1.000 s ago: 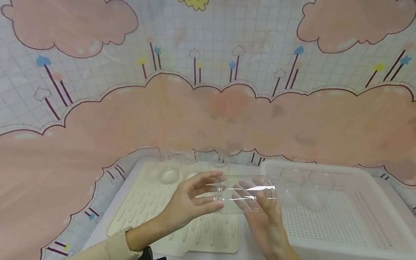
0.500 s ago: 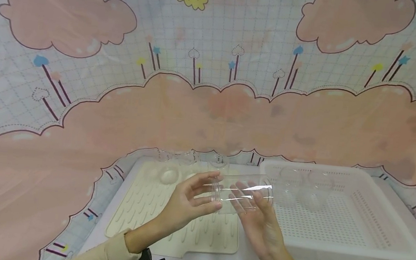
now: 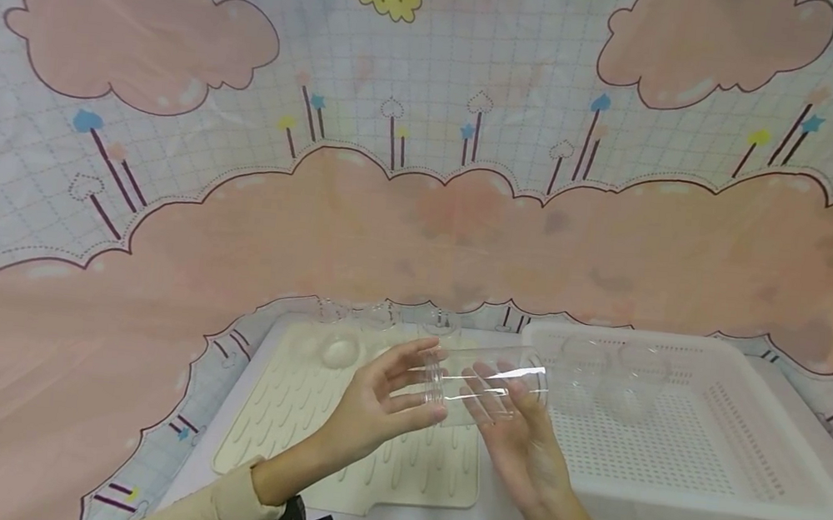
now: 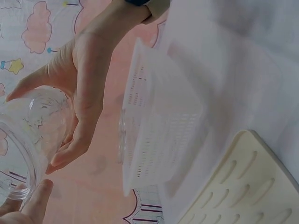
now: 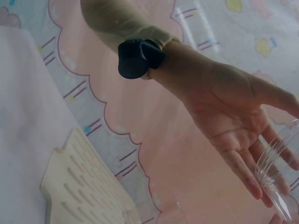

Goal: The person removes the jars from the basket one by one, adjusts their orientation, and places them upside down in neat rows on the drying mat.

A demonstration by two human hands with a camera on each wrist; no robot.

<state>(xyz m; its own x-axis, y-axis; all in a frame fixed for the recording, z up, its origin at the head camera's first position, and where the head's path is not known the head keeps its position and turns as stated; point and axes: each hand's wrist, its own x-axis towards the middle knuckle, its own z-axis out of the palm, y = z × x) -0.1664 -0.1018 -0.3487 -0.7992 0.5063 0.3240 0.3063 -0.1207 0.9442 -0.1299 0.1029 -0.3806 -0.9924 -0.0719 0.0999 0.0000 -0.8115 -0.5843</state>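
Note:
A clear jar [image 3: 491,384] with a ridged rim lies sideways in the air between both hands, over the mat's right side. My left hand [image 3: 377,394] holds the ridged end, thumb on the near side and fingers on the far side. At the other end my right hand [image 3: 529,455] cradles the jar, its spread fingers showing through the clear wall. In the left wrist view the right hand [image 4: 86,84] curves round the jar's base, while left fingertips [image 4: 39,203] touch the rim. The right wrist view shows the left hand [image 5: 229,112] with straight fingers along the rim.
A cream ridged mat [image 3: 421,478] lies below the hands, with a clear round piece [image 3: 340,351] and several clear vessels [image 3: 439,322] toward its back edge. To the right stands a white perforated basket [image 3: 710,498] holding clear vessels [image 3: 633,390]. Behind hangs a patterned cloth [image 3: 418,243].
The jar and right hand have shifted slightly left since a second ago, and the jar's right end tips up a little. The left hand's hold on the rim looks the same.

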